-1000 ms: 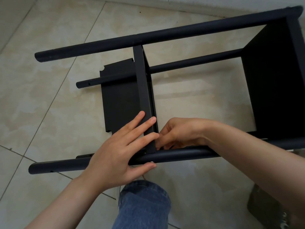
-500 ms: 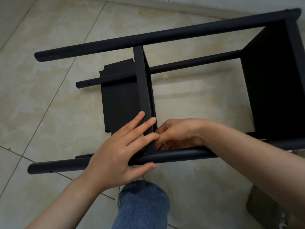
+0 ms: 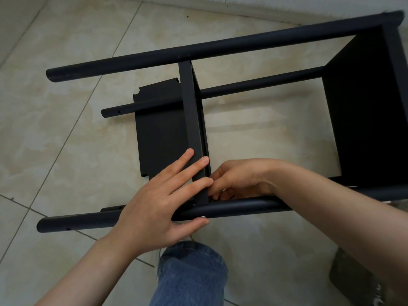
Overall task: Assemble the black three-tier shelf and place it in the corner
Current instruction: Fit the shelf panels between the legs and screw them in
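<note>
Unmoved, left hand [image 3: 152, 208] flat on middle of three panels [image 3: 189, 111], right hand [image 3: 240, 177] grip unclear, four poles [image 3: 220, 48]

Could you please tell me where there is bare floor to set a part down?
Beige tiled floor is bare between the black middle shelf panel and the black end panel, and left of the loose black panel. Crowded: the near black pole, where the left hand and right hand work.

Shelf [image 3: 220, 47]: plain matte black
Floor tiles [image 3: 66, 129]: mottled beige, grey grout
Jeans [image 3: 189, 277] below the grip: faded blue
Screw head [image 3: 202, 216] at the grip: silver
</note>
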`<action>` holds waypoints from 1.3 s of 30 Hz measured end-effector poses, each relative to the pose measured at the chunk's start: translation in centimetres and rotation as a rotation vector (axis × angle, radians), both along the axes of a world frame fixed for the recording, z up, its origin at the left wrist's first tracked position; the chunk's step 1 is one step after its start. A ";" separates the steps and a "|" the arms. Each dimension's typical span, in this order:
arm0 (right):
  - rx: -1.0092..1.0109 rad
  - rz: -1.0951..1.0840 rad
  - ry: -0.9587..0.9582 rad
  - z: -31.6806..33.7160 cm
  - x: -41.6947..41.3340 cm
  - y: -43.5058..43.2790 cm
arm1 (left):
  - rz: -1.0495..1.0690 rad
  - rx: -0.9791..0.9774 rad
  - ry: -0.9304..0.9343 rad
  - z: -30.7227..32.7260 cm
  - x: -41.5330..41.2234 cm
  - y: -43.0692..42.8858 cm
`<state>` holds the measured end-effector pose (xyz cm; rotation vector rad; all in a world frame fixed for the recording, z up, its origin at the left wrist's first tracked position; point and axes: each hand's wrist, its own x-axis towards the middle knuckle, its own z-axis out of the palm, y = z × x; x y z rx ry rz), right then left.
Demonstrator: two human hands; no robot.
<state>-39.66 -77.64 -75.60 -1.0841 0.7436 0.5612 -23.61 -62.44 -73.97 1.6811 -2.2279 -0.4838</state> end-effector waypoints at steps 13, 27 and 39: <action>-0.065 0.037 0.030 0.3 0.1 0.0 | 0.005 -0.005 -0.006 0.0 -0.1 0.0; -0.061 0.041 0.051 0.5 0.4 0.0 | 0.007 -0.009 -0.010 0.1 -0.1 0.0; -0.055 0.046 0.096 0.4 0.2 -0.4 | 0.010 -0.010 -0.012 0.2 -0.1 0.1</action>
